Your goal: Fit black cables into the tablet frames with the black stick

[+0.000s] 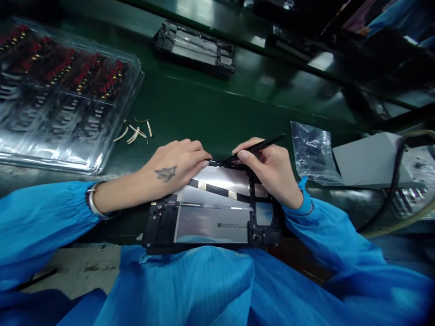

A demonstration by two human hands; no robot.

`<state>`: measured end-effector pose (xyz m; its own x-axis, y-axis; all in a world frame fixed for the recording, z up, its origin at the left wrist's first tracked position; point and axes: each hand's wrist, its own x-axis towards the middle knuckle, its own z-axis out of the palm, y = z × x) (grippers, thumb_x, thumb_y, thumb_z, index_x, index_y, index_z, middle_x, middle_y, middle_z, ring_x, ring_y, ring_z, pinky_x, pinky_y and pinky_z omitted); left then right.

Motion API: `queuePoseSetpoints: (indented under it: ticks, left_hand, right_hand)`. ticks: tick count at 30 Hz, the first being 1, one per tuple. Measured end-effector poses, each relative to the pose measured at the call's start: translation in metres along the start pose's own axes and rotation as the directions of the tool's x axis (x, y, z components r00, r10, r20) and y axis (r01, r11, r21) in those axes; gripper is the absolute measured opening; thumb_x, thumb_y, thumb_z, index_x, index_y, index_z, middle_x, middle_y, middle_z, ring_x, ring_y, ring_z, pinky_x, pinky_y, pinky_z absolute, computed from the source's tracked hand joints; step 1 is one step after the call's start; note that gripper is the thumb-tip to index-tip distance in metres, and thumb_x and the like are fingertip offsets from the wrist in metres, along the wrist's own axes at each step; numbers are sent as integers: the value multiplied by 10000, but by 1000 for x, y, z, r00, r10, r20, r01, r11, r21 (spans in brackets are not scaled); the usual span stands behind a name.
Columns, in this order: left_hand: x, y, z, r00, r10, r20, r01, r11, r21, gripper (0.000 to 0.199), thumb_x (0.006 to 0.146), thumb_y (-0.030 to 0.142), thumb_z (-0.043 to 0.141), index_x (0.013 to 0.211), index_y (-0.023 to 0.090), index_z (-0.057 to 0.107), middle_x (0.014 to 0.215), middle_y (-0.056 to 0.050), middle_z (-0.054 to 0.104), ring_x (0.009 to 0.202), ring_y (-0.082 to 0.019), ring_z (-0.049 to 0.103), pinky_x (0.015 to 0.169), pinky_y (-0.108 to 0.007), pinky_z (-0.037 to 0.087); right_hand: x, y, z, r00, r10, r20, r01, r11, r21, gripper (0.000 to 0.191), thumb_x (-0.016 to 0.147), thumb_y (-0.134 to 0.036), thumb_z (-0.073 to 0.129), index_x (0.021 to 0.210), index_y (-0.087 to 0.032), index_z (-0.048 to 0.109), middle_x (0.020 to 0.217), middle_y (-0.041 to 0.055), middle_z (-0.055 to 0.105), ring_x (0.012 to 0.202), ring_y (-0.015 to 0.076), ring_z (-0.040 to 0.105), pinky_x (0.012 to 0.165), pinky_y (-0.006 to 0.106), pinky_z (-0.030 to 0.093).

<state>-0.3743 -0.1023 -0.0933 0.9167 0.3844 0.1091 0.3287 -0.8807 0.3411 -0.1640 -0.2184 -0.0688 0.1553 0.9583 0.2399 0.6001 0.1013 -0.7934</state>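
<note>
While the left hand [180,160] steadies the far edge of an opened electronic device housing [210,222], the right hand [273,170] holds a slim black tool [267,143] pen-fashion, its tip angled down and leftward to that same edge. Right grip: thumb and fingers closed on the shaft well below its upper end, presumably for fine control at the tip; whether the tip touches the housing cannot be told. Left grip: thumb and index fingertips come together at the edge, just beside the tool tip, probably to keep the part there from shifting; whether they pinch something or only press cannot be made out. Housing lies open side up on the green table [217,108], at its near side and close against the blue smock [190,285], likely so both wrists can work over it at short reach. Its silver panels are exposed, crossed by a black strip [217,190] with pale patches. A clear plastic tray [136,86] at left sorts red-and-black wired parts [113,79] into compartments, seemingly to keep them apart and within left-hand reach. Between tray and left hand: loose cream strips [136,134], scattered, no evident order. A second housing [195,47] sits at the far side of the table, apart from the working area. At right, a clear plastic bag [311,149] lies beside a pale box [367,158].
</note>
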Motion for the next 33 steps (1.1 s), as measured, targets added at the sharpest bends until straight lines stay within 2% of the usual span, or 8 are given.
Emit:
queuePoseSetpoints:
  ticks: [15,29,33]
  left_hand:
    - [0,0,-1,1000,12,9,-12,1000,-22,388,1041,333,340,1196,207,672,1066,-60,663,961,-231,608,767,-335,433]
    - [-1,-3,1,998,46,-30,-47,999,-26,380,1050,329,344,1191,188,668,1053,-55,657,952,-230,612,767,-343,430]
    - [0,-3,2,999,40,-26,-41,999,-20,380,1051,330,349,1195,193,673,1049,-50,657,940,-233,611,753,-346,424]
  right_hand:
    - [0,-1,-3,1000,24,9,-24,1000,14,239,921,-447,664,911,-215,722,875,21,706,795,164,693,600,246,550]
    - [-2,-5,-3,998,-45,45,48,996,-77,174,940,-358,659,922,-195,717,929,13,716,850,131,677,637,197,533]
    - [-2,-3,-3,1000,-15,22,16,999,-47,176,936,-368,664,923,-201,717,918,11,710,836,135,682,631,206,541]
